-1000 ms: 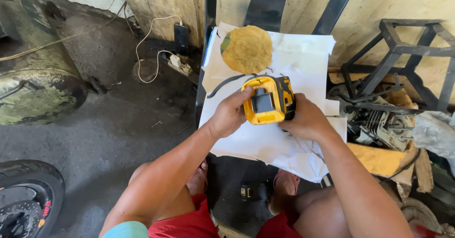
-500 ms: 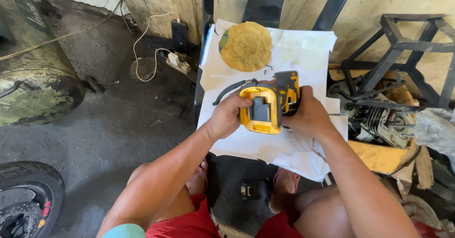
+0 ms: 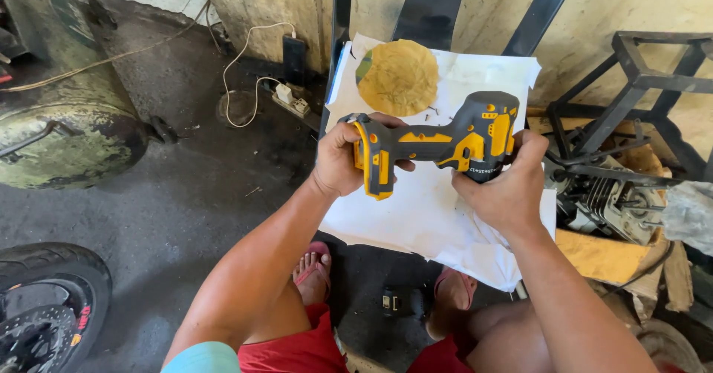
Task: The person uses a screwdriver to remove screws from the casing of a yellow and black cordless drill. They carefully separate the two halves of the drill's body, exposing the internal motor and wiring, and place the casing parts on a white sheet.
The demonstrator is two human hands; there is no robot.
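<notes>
White paper sheets [image 3: 423, 217] cover the bench in a cluttered concrete-floored workshop. Left hand [image 3: 343, 157] fingers wrap the yellow-and-black power tool [image 3: 434, 144] at its base; right hand [image 3: 505, 187] fingers grip its head, holding it level above the paper. Just behind lies a round yellow pad [image 3: 399, 76].

The floor [image 3: 171, 217] is dark, stained concrete. A pale, scuffed wall [image 3: 260, 9] rises at the top, crossed by black bars [image 3: 431, 5]. A white cable [image 3: 245, 68] runs to a power strip [image 3: 290, 99]. A tyre [image 3: 44, 299] lies lower left; a black metal frame [image 3: 653, 83] stands right. Daylight is even.
</notes>
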